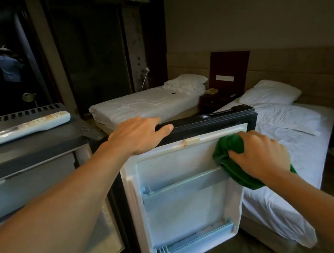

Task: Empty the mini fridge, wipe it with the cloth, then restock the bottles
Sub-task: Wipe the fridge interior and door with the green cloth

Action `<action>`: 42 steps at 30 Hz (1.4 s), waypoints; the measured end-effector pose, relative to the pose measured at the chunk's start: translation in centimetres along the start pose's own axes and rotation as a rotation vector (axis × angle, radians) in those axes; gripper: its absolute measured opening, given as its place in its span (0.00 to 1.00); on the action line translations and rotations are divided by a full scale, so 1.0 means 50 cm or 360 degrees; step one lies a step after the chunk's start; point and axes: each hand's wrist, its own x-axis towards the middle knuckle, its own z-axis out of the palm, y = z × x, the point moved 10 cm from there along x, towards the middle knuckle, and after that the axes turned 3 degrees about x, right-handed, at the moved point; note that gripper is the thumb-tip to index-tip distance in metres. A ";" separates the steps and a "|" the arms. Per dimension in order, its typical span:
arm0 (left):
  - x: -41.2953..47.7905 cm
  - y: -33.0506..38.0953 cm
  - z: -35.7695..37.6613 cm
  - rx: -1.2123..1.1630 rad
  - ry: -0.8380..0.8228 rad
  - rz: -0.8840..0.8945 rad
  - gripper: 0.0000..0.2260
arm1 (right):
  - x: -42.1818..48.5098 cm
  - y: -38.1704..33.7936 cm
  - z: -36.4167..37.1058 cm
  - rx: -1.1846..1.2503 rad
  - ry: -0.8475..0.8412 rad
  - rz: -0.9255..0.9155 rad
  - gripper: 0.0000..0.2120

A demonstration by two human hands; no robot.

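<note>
R grip (258, 155) holds cloth (228, 146) on fridge door (177, 167), L grip (139, 134) clasps top

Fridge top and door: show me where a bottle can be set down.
Bare strip on the fridge top between the remote and the front edge. Both door shelves hold nothing. Crowded: the top edge of the door under the left hand, and its upper right, where the right hand holds the green cloth.
</note>
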 end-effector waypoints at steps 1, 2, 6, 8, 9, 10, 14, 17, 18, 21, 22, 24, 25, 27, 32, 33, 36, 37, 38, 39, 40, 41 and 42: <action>0.000 -0.001 -0.001 0.0002 0.0004 0.0001 0.23 | -0.002 -0.008 0.004 -0.0053 0.0011 0.0002 0.19; -0.001 -0.001 -0.001 0.0008 0.0009 0.0003 0.23 | -0.008 -0.017 0.006 -0.0098 0.0050 0.0002 0.19; 0.000 -0.001 0.000 0.0035 0.0019 0.0006 0.23 | -0.030 -0.030 0.009 -0.0162 0.0187 -0.0021 0.19; -0.001 0.001 -0.001 0.0042 0.0016 0.0006 0.22 | -0.025 -0.025 0.009 -0.0112 0.0163 -0.0003 0.20; -0.001 0.002 0.000 0.0042 0.0013 0.0008 0.22 | -0.023 -0.024 0.008 -0.0071 0.0157 0.0011 0.20; -0.001 0.003 -0.001 0.0039 0.0014 0.0009 0.22 | -0.022 -0.024 0.008 -0.0031 0.0158 0.0029 0.20; -0.002 0.003 -0.003 0.0050 0.0018 0.0008 0.22 | -0.031 -0.054 0.003 0.0170 0.0167 0.0069 0.19; -0.002 0.004 -0.008 0.0058 0.0034 -0.0002 0.22 | -0.054 -0.131 0.013 0.0412 0.0087 -0.0040 0.18; -0.002 0.003 -0.009 0.0062 0.0034 -0.0014 0.21 | -0.065 -0.170 0.017 0.0498 0.0058 -0.0117 0.18; -0.003 0.000 -0.012 0.0074 0.0036 -0.0062 0.21 | -0.115 -0.313 0.031 0.0635 0.0004 -0.0420 0.18; -0.005 0.000 -0.012 0.0077 0.0037 -0.0075 0.21 | -0.134 -0.353 0.031 0.0600 0.0032 -0.0515 0.18; -0.009 0.002 -0.011 0.0077 0.0046 -0.0078 0.21 | -0.157 -0.392 0.026 0.0586 0.0105 -0.0568 0.18; -0.012 0.003 -0.011 0.0080 0.0050 -0.0068 0.22 | -0.162 -0.395 0.024 0.0608 0.0123 -0.0565 0.18; -0.017 0.003 -0.011 0.0079 0.0055 -0.0051 0.23 | -0.169 -0.394 0.026 0.0584 0.0162 -0.0634 0.18; -0.022 0.003 -0.010 0.0072 0.0059 -0.0023 0.22 | -0.171 -0.377 0.025 0.0319 0.0130 -0.0888 0.18; -0.022 0.003 -0.010 0.0060 0.0054 -0.0017 0.23 | -0.167 -0.360 0.027 0.0269 0.0076 -0.0907 0.19; -0.020 0.002 -0.010 0.0035 0.0038 0.0009 0.23 | -0.126 -0.258 0.027 0.0162 -0.0088 -0.0772 0.21; -0.019 0.004 -0.010 0.0034 0.0035 0.0021 0.23 | -0.108 -0.212 0.022 0.0118 -0.0102 -0.0680 0.21; -0.018 0.004 -0.008 0.0034 0.0033 0.0029 0.23 | -0.090 -0.164 0.014 0.0065 -0.0097 -0.0572 0.21; -0.017 0.004 -0.007 0.0031 0.0032 0.0034 0.23 | -0.073 -0.118 0.003 0.0018 -0.0079 -0.0451 0.22; -0.016 0.004 -0.006 0.0024 0.0031 0.0034 0.23 | -0.058 -0.077 -0.008 -0.0012 -0.0050 -0.0329 0.22; -0.015 0.003 -0.006 0.0017 0.0028 0.0030 0.23 | -0.047 -0.044 -0.016 -0.0017 -0.0030 -0.0218 0.22; -0.014 0.002 -0.005 0.0011 0.0021 0.0025 0.23 | -0.041 -0.026 -0.017 -0.0021 -0.0027 -0.0141 0.22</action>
